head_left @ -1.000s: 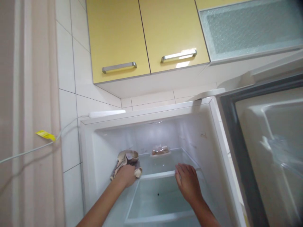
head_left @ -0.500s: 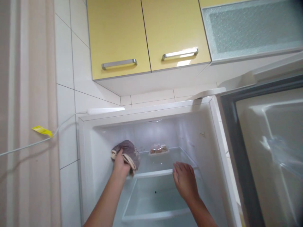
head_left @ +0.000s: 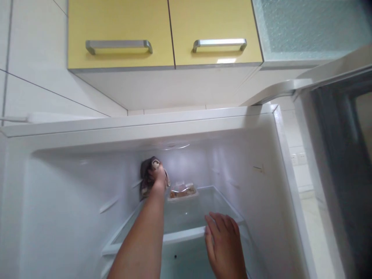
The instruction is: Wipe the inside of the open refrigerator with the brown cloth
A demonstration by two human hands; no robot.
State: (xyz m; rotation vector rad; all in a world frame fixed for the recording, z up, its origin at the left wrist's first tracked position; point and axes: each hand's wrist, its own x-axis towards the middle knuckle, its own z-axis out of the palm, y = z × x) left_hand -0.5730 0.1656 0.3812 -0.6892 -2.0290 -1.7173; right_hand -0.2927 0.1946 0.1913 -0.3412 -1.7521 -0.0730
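Observation:
Deep inside the fridge, my left hand (head_left: pixel 158 175) is closed on a dark, patterned cloth (head_left: pixel 146 172) with a pale edge. The cloth is against the back left corner of the fridge interior, above the upper glass shelf (head_left: pixel 192 217); my hand and forearm hide part of both. My right hand (head_left: pixel 226 246) is at the white front edge of that shelf, fingers extended and slightly curved, with nothing seen in it. Whether its fingertips touch the edge I cannot tell. A wrapped food tray (head_left: pixel 182 191) sits at the back of the shelf, just right of my left hand.
The fridge door (head_left: pixel 334 162) stands open on the right. Yellow cabinets (head_left: pixel 122 23) with metal handles hang above the fridge top. Shelf support ribs (head_left: pixel 108 205) stick out from the left inner wall. A lower shelf level shows beneath the upper one.
My view has come closer to the fridge. My left hand has carried the cloth deeper, to the back left corner. My right hand stays near the shelf's front edge.

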